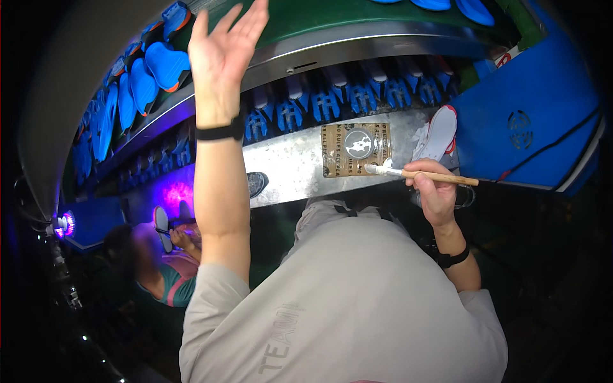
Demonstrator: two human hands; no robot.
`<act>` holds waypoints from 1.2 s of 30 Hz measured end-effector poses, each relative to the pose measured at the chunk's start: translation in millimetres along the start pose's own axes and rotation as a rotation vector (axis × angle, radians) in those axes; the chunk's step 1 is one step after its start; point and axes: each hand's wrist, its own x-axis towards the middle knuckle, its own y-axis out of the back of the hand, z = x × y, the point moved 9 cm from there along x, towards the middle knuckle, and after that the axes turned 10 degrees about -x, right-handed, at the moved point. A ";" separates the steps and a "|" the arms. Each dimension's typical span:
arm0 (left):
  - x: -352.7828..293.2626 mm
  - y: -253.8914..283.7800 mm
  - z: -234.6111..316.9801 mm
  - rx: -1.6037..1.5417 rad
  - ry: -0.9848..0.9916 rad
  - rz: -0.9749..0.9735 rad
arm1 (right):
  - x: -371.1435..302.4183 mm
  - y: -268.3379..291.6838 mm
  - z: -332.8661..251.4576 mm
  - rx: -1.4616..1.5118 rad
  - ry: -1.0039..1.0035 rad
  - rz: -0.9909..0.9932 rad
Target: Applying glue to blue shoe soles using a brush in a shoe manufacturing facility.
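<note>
My right hand (pixel 431 190) grips the wooden handle of a brush (pixel 447 177). The brush's pale bristle end rests over the lower right part of a brown printed sheet (pixel 338 153) on the metal bench. Just beyond this hand stands a white shoe sole with a red edge (pixel 440 131), with crumpled whitish material beside it. My left hand (pixel 227 48) is raised over the far ledge, palm showing, fingers spread and holding nothing; its fingertips reach the picture's top edge. Nearest to it on the left are blue shoe-shaped pieces (pixel 167 67) with orange tips.
Along the far side runs a green conveyor belt (pixel 332 19) with a metal edge. Below it sits a row of blue clamp-like holders (pixel 325 105). A blue panel (pixel 523 121) with a cable closes the right. At left a co-worker (pixel 169 274) holds a shoe sole near a purple lamp (pixel 64 225).
</note>
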 end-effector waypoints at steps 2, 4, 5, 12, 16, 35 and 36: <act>-32.8 31.3 26.2 -0.092 -0.125 0.141 | -2.3 2.8 14.5 -0.009 -0.077 0.026; -59.2 59.1 66.7 -0.215 -0.238 0.284 | -1.9 1.4 22.6 -0.023 -0.093 -0.009; -68.0 73.7 87.3 -0.226 -0.281 0.368 | -1.4 -1.2 27.2 -0.025 -0.110 -0.033; -86.2 97.9 140.8 0.415 -0.281 0.757 | 22.7 -19.1 67.0 -0.245 -0.094 -0.098; -154.3 41.1 103.4 1.088 -0.422 0.664 | 50.6 -11.8 106.5 -0.632 -0.024 -0.049; -280.6 48.0 -75.2 0.317 -0.098 0.268 | 64.3 -6.8 171.4 -0.492 -0.056 -0.044; -279.9 38.9 -101.5 0.186 0.008 0.108 | 64.1 -4.8 172.9 -0.492 -0.055 -0.043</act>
